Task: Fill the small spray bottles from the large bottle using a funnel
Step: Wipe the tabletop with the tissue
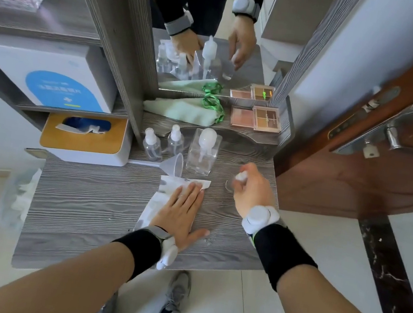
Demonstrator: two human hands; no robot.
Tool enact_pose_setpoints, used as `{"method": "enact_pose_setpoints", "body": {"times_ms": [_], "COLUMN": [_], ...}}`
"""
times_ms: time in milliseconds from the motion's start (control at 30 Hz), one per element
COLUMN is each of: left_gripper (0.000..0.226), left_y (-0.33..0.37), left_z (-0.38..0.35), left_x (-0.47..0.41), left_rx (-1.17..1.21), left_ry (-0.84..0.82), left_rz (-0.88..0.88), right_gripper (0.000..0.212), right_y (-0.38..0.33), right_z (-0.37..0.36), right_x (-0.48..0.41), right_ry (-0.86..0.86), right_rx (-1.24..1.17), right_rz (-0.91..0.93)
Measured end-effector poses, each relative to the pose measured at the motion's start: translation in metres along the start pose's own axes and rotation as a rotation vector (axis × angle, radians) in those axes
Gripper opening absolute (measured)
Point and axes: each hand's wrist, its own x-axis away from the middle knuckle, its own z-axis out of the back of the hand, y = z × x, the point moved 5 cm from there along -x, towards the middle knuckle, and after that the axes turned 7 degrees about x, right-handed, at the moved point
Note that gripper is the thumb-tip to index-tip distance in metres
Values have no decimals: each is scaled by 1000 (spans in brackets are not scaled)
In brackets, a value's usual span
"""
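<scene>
— Where do the bottles stand?

— At the back of the grey wood-grain tabletop (89, 199). The large square clear pump bottle with a white pump head (203, 153) is upright, and I cannot tell whether it holds liquid. Left of it are two small clear spray bottles with white tops (152, 146), both upright and seemingly empty. A third small clear bottle (230, 185) is mostly hidden behind the right hand (251, 191); only a curved edge shows.

— And the funnel?

— One clear plastic funnel (176, 165) lies on its side just in front of the small bottles, its white stem pointing left.

— The hands?

— The right hand's fingers are curled around a small white spray cap (241, 175), blurred, so the exact grip is hard to read. The left hand (181, 212) lies flat on a white tissue sheet (166, 190), fingers straight and together, thumb spread aside.

— What else is around?

— A white tissue box with a yellow top (85, 136), one tissue poking out. Further back, a folded mint-green cloth (180, 111), a green ribbon (213, 102), two pink makeup palettes (257, 117), and a mirror (214, 34).
</scene>
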Motion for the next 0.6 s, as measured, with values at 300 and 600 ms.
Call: {"method": "enact_pose_setpoints", "body": {"times_ms": [300, 600], "left_gripper": [103, 84], "left_y": [25, 39], "left_z": [-1, 2], "left_x": [-14, 4], "left_rx": [-26, -17], "left_ry": [-34, 30], "left_rz": [-197, -304], "right_gripper": [16, 18], "right_y": [-14, -7], "right_z": [-1, -7], "right_x": [-38, -35], "right_ry": [43, -38], "right_rx": [-60, -235], "right_rz": [90, 5]}}
